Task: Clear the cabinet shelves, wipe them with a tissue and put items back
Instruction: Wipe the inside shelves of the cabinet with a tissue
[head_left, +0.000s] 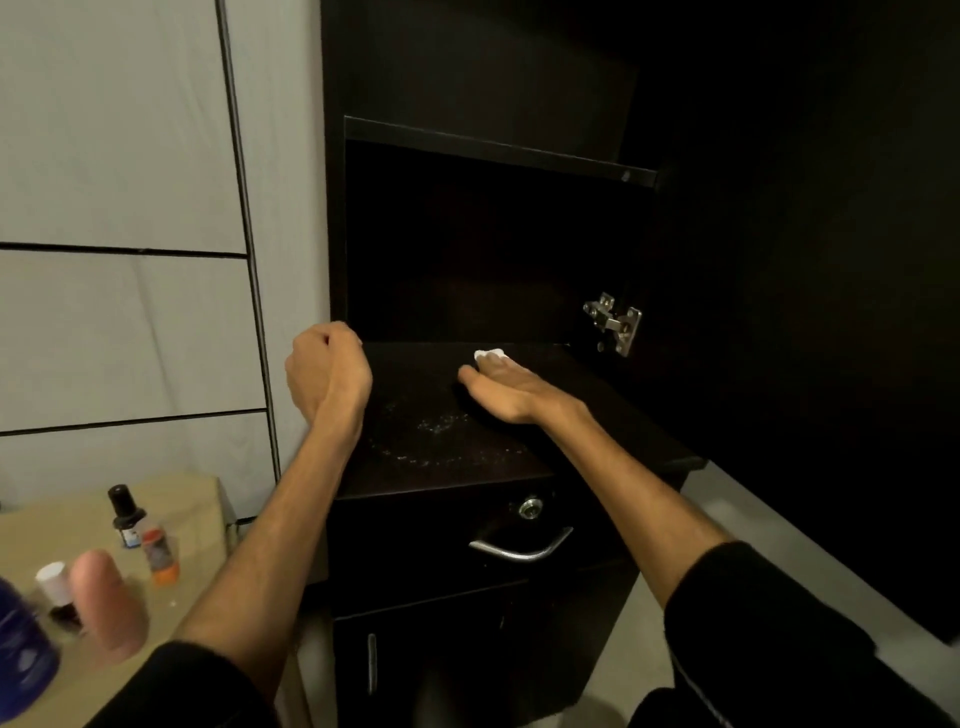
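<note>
Right hand (498, 387) flat, fingers pressing white tissue (490, 355) onto dusty lower shelf (441, 431). Left hand (327, 369) fisted, holding nothing, at cabinet's (467, 234) left edge.

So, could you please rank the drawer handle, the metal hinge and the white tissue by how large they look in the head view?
1. drawer handle
2. metal hinge
3. white tissue, though the right hand partly covers it.
</note>
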